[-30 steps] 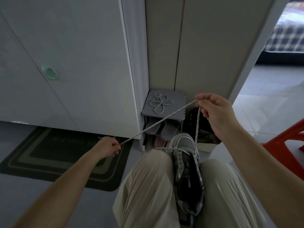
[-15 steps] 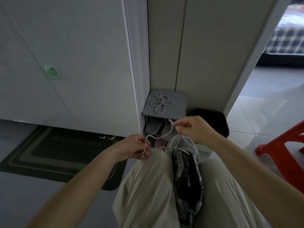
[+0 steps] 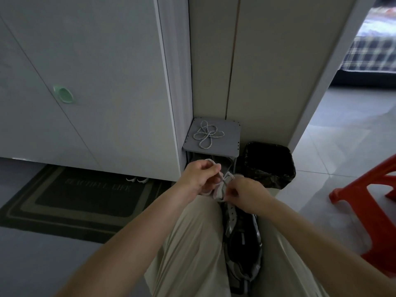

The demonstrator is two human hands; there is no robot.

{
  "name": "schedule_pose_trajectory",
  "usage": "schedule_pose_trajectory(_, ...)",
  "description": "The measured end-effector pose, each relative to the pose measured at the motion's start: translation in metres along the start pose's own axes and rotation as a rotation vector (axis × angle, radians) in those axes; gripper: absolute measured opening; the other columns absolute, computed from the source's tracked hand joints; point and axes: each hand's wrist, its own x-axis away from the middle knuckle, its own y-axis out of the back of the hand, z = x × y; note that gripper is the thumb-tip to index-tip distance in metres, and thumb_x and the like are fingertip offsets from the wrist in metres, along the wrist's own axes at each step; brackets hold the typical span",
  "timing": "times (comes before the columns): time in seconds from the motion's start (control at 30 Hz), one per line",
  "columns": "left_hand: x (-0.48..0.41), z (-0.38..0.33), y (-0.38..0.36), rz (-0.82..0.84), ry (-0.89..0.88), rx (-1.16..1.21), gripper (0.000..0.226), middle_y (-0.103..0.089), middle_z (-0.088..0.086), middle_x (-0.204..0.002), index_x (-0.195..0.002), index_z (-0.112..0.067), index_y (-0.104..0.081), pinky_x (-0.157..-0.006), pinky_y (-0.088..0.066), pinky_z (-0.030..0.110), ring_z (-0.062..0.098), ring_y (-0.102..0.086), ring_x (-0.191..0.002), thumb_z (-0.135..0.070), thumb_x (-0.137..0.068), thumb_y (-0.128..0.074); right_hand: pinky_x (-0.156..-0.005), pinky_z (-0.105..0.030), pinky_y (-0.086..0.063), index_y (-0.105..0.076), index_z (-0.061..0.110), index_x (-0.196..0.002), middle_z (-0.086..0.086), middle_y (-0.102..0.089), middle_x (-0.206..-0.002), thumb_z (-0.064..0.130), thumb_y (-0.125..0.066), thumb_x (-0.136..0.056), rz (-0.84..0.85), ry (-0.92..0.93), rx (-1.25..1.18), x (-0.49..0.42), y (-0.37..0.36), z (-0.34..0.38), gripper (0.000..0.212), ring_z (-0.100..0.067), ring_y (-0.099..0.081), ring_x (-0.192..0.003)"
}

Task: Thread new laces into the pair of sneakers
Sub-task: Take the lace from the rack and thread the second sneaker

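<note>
A second earlier the lace had been drawn out taut and wide, the left grip low and out to the side, the right grip raised above the knees. Now both had come in together over the far end of the sneaker (image 3: 242, 239), which sat wedged between the person's thighs with its sole down. The left grip (image 3: 201, 179) was closed on the lace (image 3: 221, 176), fingers curled round a bunched loop of it. The right grip (image 3: 244, 191) pinched the lace lower, right at the shoe. The lace was slack, a short run of it showing between the two hands, which were nearly touching.

That probably meant the two ends had been evened out through the lowest eyelets, and the person was turning to feed an end through the next one. Which eyelet could not be told; the fingers hid it. Most of the eyelet rows looked unlaced, so this shoe was early in its threading.

A second lace (image 3: 207, 135) lay coiled on the small grey shelf (image 3: 232, 130) beyond, untouched, likely meant for the other shoe.
</note>
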Motion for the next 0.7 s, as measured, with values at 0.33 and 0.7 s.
schedule_pose_trajectory(0.33,-0.002,0.014,-0.004,0.059,-0.02,-0.082,0.006,-0.068,0.008,-0.082,-0.092,-0.006,-0.062,-0.066,-0.058,0.029,0.015,-0.066,-0.07,-0.012,-0.09,-0.062,-0.09,-0.03,-0.037,-0.058,0.03,-0.103,0.021,-0.054,-0.076,0.038,-0.054,-0.092,-0.095,0.079,-0.166,0.023,0.001,-0.015,0.014,-0.002,-0.052,-0.08)
schedule_pose_trajectory(0.7,0.001,0.01,-0.007,0.034,-0.032,-0.037,0.008,-0.069,0.01,-0.084,-0.093,-0.004,-0.062,-0.076,-0.056,0.041,0.014,-0.066,-0.065,-0.011,-0.091,-0.061,-0.102,-0.044,-0.031,-0.059,0.02,-0.11,-0.005,-0.048,-0.124,0.048,-0.044,-0.093,0.142,-0.003,0.207,0.01,0.0,0.007,0.036,-0.025,-0.043,-0.121)
